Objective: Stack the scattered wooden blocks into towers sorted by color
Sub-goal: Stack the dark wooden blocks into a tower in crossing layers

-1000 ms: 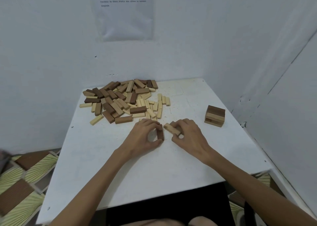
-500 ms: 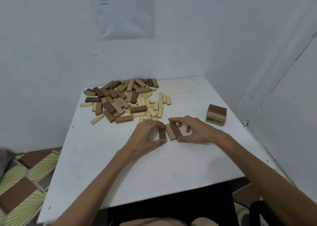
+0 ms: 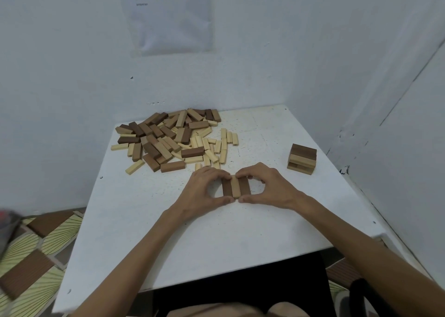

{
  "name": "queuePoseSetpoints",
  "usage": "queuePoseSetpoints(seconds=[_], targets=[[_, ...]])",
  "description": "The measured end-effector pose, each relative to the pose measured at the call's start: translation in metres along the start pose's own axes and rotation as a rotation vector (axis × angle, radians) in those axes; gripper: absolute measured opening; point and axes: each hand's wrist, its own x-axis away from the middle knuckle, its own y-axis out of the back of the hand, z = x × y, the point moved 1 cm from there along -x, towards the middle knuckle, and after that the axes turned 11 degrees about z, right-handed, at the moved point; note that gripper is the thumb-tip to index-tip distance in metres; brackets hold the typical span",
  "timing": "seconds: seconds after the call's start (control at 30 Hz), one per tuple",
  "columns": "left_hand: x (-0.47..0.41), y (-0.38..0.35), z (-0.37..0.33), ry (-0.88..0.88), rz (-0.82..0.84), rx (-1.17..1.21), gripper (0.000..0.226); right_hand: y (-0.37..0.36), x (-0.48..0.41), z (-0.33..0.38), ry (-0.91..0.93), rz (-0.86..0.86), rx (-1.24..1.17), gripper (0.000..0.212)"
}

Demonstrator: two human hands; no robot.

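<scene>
Both the left hand [image 3: 201, 192] and the right hand [image 3: 268, 186] are curled narrow round a row of three blocks [image 3: 235, 187] at the middle of the worktop [image 3: 216, 244]. The left fingers [image 3: 216, 172] arch over onto the far ends with the thumb at the near ends. The right fingers [image 3: 246, 174] mirror them from the other side, far ends above, thumb below, and the two thumb tips almost touch. The row lies flat on the white surface: a dark brown block, a pale block, a dark brown block, long sides pressed together and pointing away from the person.

Just beyond the hands begins the scattered pile [image 3: 173, 138]: pale, mid-brown and dark blocks lying mixed and crossed over the far left part of the worktop. Its nearest pale pieces sit just behind the left knuckles.

Well apart to the right, near the worktop's right edge, stands a small stack [image 3: 302, 159], dark on top with lighter layers below. Nothing lies between it and the right hand.

White walls close the far and right sides, and a printed sheet [image 3: 168, 16] hangs on the far wall above the pile. Patterned floor tiles [image 3: 36, 256] show at lower left.
</scene>
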Motion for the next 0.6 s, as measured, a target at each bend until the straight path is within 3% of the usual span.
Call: queuePoseSetpoints(seconds=[0.6], targets=[[-0.058, 0.004, -0.02, -0.121, 0.098, 0.141, 0.052, 0.033, 0.02, -0.001, 0.009, -0.178, -0.007, 0.044]])
